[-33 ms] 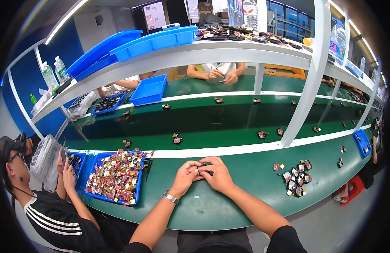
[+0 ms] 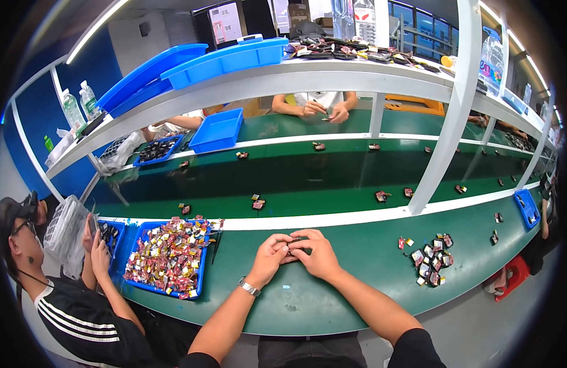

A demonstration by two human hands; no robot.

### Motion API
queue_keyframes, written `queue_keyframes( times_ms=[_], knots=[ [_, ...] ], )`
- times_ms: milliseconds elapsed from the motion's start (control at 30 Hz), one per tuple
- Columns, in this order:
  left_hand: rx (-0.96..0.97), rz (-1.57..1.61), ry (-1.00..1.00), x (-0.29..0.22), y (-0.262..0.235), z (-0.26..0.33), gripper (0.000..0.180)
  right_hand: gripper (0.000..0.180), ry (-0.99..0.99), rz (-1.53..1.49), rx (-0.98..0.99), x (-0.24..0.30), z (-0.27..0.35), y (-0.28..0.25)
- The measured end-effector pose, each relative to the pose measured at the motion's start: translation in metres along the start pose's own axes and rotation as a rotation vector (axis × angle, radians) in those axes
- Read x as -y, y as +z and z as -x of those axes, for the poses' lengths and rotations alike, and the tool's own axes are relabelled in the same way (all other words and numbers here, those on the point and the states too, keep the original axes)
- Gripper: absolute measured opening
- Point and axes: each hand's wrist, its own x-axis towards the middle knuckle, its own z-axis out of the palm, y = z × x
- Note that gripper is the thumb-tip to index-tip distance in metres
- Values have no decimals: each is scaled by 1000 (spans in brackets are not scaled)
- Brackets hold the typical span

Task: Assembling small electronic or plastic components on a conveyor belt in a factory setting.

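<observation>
Both hands, left hand (image 2: 269, 257) and right hand (image 2: 317, 253), are pressed together, pinching a small dark part (image 2: 295, 243) at the near edge of the green surface (image 2: 332, 294). Fingers hide most of it. Nothing has moved since before. A blue tray (image 2: 200, 283) of small pieces sits toward the left edge.

The person's two forearms enter the head view from the lower edge and are bare from wrist to above the elbow. The left hand (image 2: 270, 257) and the right hand (image 2: 320, 254) are both ungloved; no rings can be made out at this size. A silver metal wristwatch with a link bracelet (image 2: 249, 286) encircles the left wrist. Short black fabric sleeves (image 2: 418, 346) cover the upper arms, their hems visible at the bottom edge on both sides. Dark trousers or a dark garment show between the arms at the lower edge.
</observation>
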Motion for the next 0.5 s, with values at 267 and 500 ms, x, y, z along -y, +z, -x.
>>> queue_keyframes(
  times_ms=[267, 500],
  knots=[
    [-16, -59, 8, 3, 0, 0, 22, 15, 0, -16, 52, 4, 0, -5],
    [-30, -42, 13, 1, 0, -1, 20, 19, -110, 74, -16, 6, -1, -1]
  ],
)
